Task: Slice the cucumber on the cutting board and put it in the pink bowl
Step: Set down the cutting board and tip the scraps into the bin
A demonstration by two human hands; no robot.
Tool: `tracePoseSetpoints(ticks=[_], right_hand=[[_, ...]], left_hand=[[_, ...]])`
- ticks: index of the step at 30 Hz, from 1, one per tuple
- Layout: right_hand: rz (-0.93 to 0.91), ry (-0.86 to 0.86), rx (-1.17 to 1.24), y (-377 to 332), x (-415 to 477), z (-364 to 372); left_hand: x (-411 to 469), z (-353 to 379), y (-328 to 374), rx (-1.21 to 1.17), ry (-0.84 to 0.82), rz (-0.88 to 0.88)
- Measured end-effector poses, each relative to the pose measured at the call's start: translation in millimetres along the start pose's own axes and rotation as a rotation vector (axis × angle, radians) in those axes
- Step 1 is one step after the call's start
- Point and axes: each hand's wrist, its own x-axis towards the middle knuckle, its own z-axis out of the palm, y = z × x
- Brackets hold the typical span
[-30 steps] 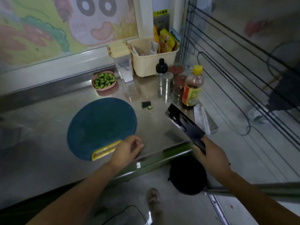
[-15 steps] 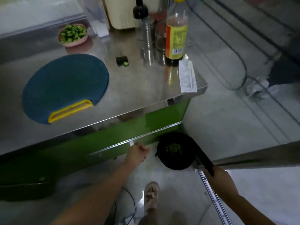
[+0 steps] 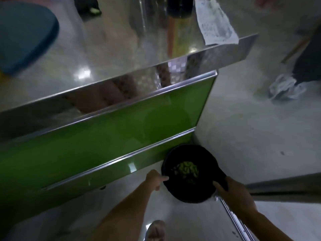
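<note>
The view looks down past the counter's front edge to the floor. A black bin (image 3: 189,193) holding green cucumber scraps (image 3: 186,170) stands by the green cabinet front. My left hand (image 3: 155,180) pinches the bin's left rim, thumb on the edge and fingers curled. My right hand (image 3: 234,194) is closed on the dark knife handle (image 3: 222,180) over the bin's right side; the blade is lost against the black inside. The blue cutting board (image 3: 26,32) lies at the top left of the steel counter. A cucumber end piece (image 3: 94,10) sits at the top edge. The pink bowl is out of view.
A printed paper slip (image 3: 215,23) lies at the steel counter's (image 3: 107,54) right corner beside a bottle base (image 3: 178,6). Another person's white shoe (image 3: 284,87) stands on the floor at right. My own foot (image 3: 156,230) is below the bin. A metal rail (image 3: 232,218) runs along the floor.
The view has tilted further down and closer to the bin. My left hand moved right onto the bin's rim, and my right hand brought the knife lower over the bin.
</note>
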Motion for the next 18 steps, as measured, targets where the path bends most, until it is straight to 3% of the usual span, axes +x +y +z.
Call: tracePoseSetpoints(ticks=[6,11,18], right_hand=[[-0.095,0.044,-0.037,12.0,23.4,13.1],[-0.189,0.082,-0.098,16.9,22.7,8.6],[-0.260,0.069,-0.144,-1.3,-37.8,-33.9]], left_hand=[[25.2,31.4,-6.3,-0.118,-0.155,-0.036],[14.1,29.6,2.1,-0.116,-0.103,-0.034],[-55.9,-8.3,3.5,0.153,-0.013,-0.020]])
